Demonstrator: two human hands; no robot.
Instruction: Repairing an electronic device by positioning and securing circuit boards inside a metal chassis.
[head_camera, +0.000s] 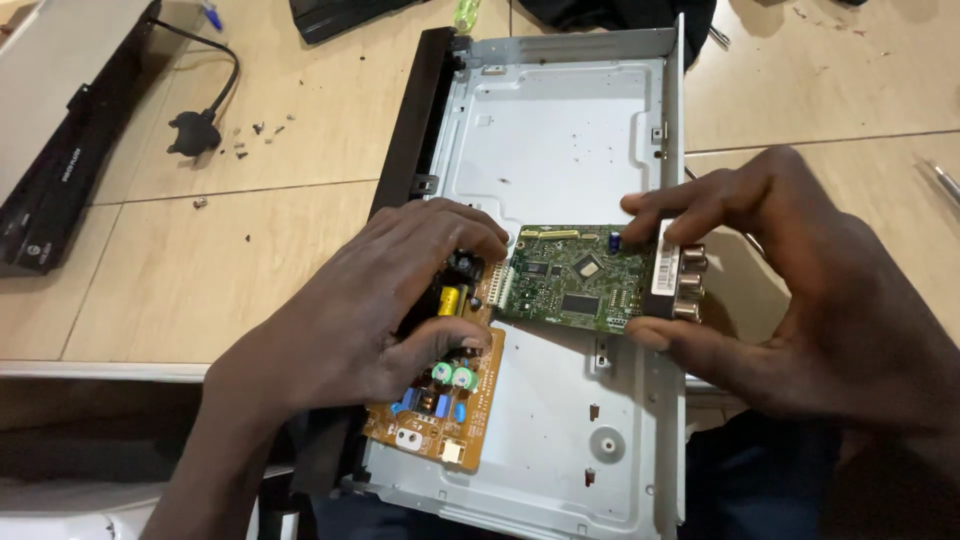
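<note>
An open grey metal chassis (560, 130) with a black front panel (410, 130) lies on the tiled floor. My right hand (800, 290) pinches a green circuit board (575, 280) at its connector block (675, 280), thumb below and fingers above, holding it over the chassis. My left hand (370, 320) rests on an orange-brown power board (440, 400) with capacitors, fingertips touching the green board's left edge.
A black device cover (60, 150) lies at the far left, with a black power plug and cable (195, 130) beside it. Small loose screws (250, 135) are scattered on the beige tiles. Dark objects sit along the top edge. A metal tool tip (945, 180) shows at right.
</note>
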